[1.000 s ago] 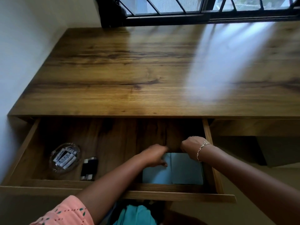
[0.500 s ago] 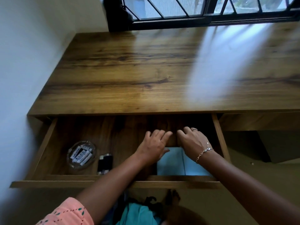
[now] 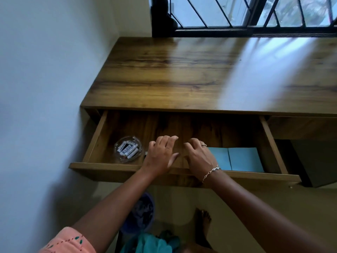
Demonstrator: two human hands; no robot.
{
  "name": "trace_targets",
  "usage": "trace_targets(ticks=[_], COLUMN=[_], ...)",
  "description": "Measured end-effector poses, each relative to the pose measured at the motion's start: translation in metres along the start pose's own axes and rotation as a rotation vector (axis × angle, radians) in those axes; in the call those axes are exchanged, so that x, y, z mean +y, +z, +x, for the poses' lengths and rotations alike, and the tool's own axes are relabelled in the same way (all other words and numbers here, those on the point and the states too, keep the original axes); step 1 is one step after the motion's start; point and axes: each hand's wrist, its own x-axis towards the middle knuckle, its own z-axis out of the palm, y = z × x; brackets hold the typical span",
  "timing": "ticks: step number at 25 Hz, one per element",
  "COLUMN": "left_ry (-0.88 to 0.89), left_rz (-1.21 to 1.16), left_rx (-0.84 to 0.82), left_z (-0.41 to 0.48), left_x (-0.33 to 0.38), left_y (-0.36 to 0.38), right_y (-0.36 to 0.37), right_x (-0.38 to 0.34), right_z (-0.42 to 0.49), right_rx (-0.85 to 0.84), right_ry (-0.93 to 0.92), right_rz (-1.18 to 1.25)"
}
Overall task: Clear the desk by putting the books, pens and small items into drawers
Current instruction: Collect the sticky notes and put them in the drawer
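Note:
The wooden drawer (image 3: 127,168) under the desk top (image 3: 182,75) stands pulled out. Inside it at the right lie two light blue books (image 3: 242,161) side by side. At the left sits a clear glass dish (image 3: 128,148) with several small white tubes. My left hand (image 3: 161,154) and my right hand (image 3: 198,155) hover over the drawer's middle, fingers spread and relaxed, holding nothing. My left hand hides a small dark item just right of the dish. My right hand covers the left edge of the blue books.
A white wall (image 3: 45,88) closes in the desk's left side. A barred window (image 3: 246,15) runs along the back. Below the drawer I see the floor, a bare foot (image 3: 203,221) and blue-green cloth (image 3: 149,241). A second drawer front (image 3: 300,126) sits at the right.
Both hands have let go of the blue books and moved left, toward the drawer's middle, with fingers opened. The camera has swung so the drawer sits further right in view.

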Motion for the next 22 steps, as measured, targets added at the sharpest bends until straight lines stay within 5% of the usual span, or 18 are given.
trace_targets(ticks=[9, 16, 22], left_ry=[0.044, 0.073, 0.136], left_rz=[-0.024, 0.101, 0.116], left_rx=[-0.004, 0.048, -0.105], left_z=[-0.03, -0.026, 0.001], left_x=[-0.004, 0.001, -0.018], left_y=[0.005, -0.001, 0.007], right_y=[0.006, 0.01, 0.003], right_x=[-0.011, -0.009, -0.003], right_z=[-0.021, -0.02, 0.008], right_rx=[0.186, 0.105, 0.097], right_ry=[-0.204, -0.274, -0.203], right_rz=[-0.1, -0.249, -0.255])
